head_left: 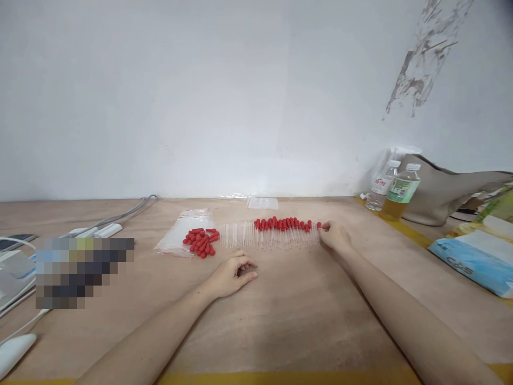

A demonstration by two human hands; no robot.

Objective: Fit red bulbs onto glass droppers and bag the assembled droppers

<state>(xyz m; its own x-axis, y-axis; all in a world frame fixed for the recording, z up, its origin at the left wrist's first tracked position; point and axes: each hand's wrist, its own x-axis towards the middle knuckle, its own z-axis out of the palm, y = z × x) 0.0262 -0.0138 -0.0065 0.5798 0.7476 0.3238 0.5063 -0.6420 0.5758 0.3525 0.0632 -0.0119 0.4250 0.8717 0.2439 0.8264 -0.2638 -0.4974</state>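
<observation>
A row of clear glass droppers with red rubber bulbs (286, 230) lies across the wooden table (296, 310). Bare glass tubes (236, 235) continue the row to the left. A pile of loose red bulbs (201, 240) sits beside a clear plastic bag (182, 232). My right hand (334, 235) rests at the right end of the row, fingers pinched on the last red-bulbed dropper. My left hand (234, 275) lies on the table just in front of the bare tubes, fingers loosely curled, with nothing visible in it.
Two plastic bottles (395, 192) and a beige bag (444, 192) stand at the back right. A blue packet (473, 264) lies at the right edge. Cables, a power strip (96, 231) and a white object (14, 350) are on the left. A small clear bag (262, 202) lies by the wall.
</observation>
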